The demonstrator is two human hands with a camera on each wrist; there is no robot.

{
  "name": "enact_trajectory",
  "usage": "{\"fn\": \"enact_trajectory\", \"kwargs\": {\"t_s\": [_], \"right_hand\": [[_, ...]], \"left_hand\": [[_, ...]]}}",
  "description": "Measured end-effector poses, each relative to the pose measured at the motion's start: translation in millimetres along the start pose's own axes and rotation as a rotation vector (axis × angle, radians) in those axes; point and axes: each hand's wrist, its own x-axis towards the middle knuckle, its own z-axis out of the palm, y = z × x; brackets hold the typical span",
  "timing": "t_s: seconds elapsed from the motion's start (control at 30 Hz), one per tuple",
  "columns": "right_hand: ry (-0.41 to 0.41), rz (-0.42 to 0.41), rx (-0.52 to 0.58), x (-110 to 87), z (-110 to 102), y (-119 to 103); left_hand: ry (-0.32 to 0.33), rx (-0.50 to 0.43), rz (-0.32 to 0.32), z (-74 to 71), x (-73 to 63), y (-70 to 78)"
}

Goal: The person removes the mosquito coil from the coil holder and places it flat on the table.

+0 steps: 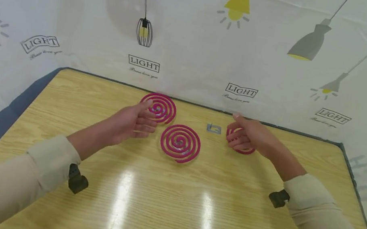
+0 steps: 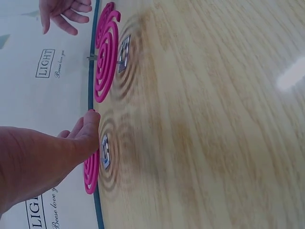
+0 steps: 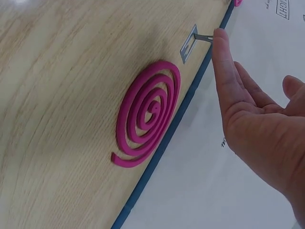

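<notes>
Three pink mosquito coils are at the back of the table. The left coil (image 1: 158,108) and the middle coil (image 1: 180,142) sit raised on small metal stands, seen beneath them in the left wrist view. My left hand (image 1: 132,124) is beside the left coil, partly covering it, fingers loosely extended and nothing held; contact is unclear. The right coil (image 3: 153,109) lies flat on the table. Over it in the head view hovers my right hand (image 1: 247,136), fingers relaxed and holding nothing. A third metal stand (image 3: 188,45), its prong upright, is on the table left of that coil.
The wooden table (image 1: 161,200) has a dark edge strip along its back. Behind it rises a pale backdrop (image 1: 194,51) printed with lamps and the word LIGHT. A small black device (image 1: 77,181) is strapped at each sleeve cuff.
</notes>
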Motion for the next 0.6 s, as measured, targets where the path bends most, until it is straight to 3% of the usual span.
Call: {"fn": "enact_trajectory", "kwargs": {"t_s": [0.6], "right_hand": [[-0.051, -0.020, 0.093, 16.2, 25, 0]], "left_hand": [[0.030, -0.029, -0.062, 4.2, 4.2, -11.1]]}}
